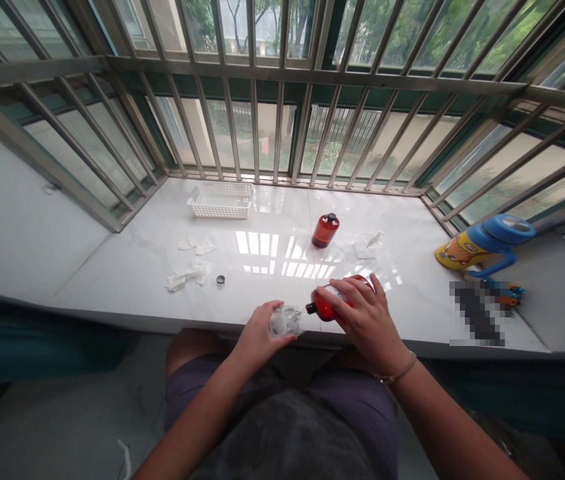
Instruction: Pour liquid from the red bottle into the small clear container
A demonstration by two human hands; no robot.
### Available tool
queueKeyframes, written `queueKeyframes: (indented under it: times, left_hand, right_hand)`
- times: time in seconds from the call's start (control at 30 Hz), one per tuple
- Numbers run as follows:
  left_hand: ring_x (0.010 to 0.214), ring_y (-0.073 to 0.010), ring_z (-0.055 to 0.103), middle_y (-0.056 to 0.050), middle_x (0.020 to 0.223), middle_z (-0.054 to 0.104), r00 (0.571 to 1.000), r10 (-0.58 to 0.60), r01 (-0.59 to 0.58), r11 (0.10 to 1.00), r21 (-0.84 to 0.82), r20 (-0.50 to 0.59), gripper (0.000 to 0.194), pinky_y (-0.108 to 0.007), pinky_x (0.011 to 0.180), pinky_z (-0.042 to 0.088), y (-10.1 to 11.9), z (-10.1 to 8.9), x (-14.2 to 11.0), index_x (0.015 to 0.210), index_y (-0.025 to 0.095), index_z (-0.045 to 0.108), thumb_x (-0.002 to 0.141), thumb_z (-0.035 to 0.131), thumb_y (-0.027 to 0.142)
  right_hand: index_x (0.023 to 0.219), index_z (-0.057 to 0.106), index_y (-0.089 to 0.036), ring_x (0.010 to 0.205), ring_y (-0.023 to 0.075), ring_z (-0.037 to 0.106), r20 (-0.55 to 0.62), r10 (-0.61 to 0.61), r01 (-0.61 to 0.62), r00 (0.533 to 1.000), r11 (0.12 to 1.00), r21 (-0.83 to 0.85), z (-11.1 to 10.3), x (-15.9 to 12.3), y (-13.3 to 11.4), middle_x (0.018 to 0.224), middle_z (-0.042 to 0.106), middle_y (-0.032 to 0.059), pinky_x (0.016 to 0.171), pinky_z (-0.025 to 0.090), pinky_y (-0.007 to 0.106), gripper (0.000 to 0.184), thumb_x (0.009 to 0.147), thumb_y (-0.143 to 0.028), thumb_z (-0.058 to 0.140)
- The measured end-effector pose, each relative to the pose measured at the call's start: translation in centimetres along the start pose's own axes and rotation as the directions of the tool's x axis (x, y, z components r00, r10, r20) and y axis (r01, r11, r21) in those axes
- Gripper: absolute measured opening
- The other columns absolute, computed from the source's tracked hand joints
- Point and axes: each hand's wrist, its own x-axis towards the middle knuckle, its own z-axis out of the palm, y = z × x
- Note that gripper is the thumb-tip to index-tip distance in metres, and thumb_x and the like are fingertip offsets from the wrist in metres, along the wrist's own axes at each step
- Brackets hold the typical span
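Two bare hands work at the near edge of a white window ledge (pixel 127 280), a small clear container (pixel 282 323) in one and an uncapped red bottle (pixel 323 308) in the other. The left hand (pixel 257 331) wraps its grip around the container, fingers on the far side and thumb on the near side, at the middle of the ledge's near edge. Just to the right, the right hand (pixel 370 320), one thin bracelet (pixel 387 380) at its wrist, has its grip closed over the bottle, which tilts so that its dark mouth points left at the container, close beside it. A second red bottle (pixel 325 232), the other of two, stands upright farther back with its black cap on. To its right sits one clear box (pixel 368 247), a small item, too indistinct to name, on or in it. On the left are one white slotted basket (pixel 220 212) at the far side, two groups of crumpled white scraps (pixel 190 275) nearer, and one black ring-shaped cap (pixel 220 281) just right of the nearer group. At far right is one yellow flask (pixel 465 245) with a blue lid and handle; one dark object (pixel 477 313), obscured by pixelation, lies nearer. One metal window grille (pixel 287 71) spans the far side.
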Motion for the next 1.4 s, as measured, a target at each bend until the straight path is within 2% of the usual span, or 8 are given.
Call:
queueKeyframes:
  times: [0.5, 0.83, 1.07, 1.4]
  left_hand:
    - [0.129, -0.0308, 0.065, -0.007, 0.14, 0.068, 1.0, -0.012, 0.013, 0.999, -0.033, 0.004, 0.074, -0.047, 0.112, 0.053, 1.4, -0.3, -0.2, 0.135, 0.029, 0.063, 0.07, 0.095, 0.033]
    - [0.129, -0.0301, 0.064, -0.007, 0.141, 0.067, 1.0, -0.005, 0.005, 1.0, -0.026, 0.012, 0.075, -0.044, 0.105, 0.056, 1.4, -0.2, -0.1, 0.138, 0.029, 0.061, 0.071, 0.095, 0.035]
    - [0.129, -0.0309, 0.064, -0.008, 0.141, 0.067, 1.0, 0.0, 0.0, 0.999, -0.034, -0.004, 0.075, -0.045, 0.105, 0.056, 1.3, -0.2, -0.2, 0.138, 0.028, 0.062, 0.071, 0.095, 0.035]
    - [0.129, -0.0303, 0.064, -0.007, 0.14, 0.067, 1.0, 0.002, -0.002, 0.999, -0.034, -0.015, 0.075, -0.046, 0.108, 0.055, 1.2, -0.1, -0.1, 0.137, 0.029, 0.062, 0.07, 0.095, 0.034]
  right_hand:
    - [0.148, 0.061, -0.039, 0.136, 0.0279, 0.057, -0.017, -0.012, 0.012, 1.0, 1.0, -0.007, -0.4, 0.1, -0.2, 0.144, 0.068, 0.003, 0.135, 0.013, 0.061, 0.053, 0.1, -0.019, 0.07]
    - [0.148, 0.061, -0.039, 0.136, 0.0283, 0.056, -0.023, -0.024, 0.024, 0.999, 1.0, -0.01, -0.8, 0.3, -0.1, 0.145, 0.067, 0.0034, 0.134, 0.013, 0.062, 0.055, 0.099, -0.016, 0.069]
    - [0.147, 0.062, -0.038, 0.136, 0.0286, 0.056, -0.038, -0.043, 0.043, 0.998, 0.999, -0.014, -0.9, 0.6, 0.1, 0.145, 0.067, 0.0043, 0.134, 0.012, 0.062, 0.056, 0.097, -0.014, 0.069]
    - [0.149, 0.061, -0.04, 0.139, 0.0275, 0.055, -0.041, -0.075, 0.073, 0.996, 0.996, -0.047, -1.3, 0.9, 0.5, 0.146, 0.067, 0.0031, 0.134, 0.013, 0.063, 0.052, 0.102, -0.017, 0.067]
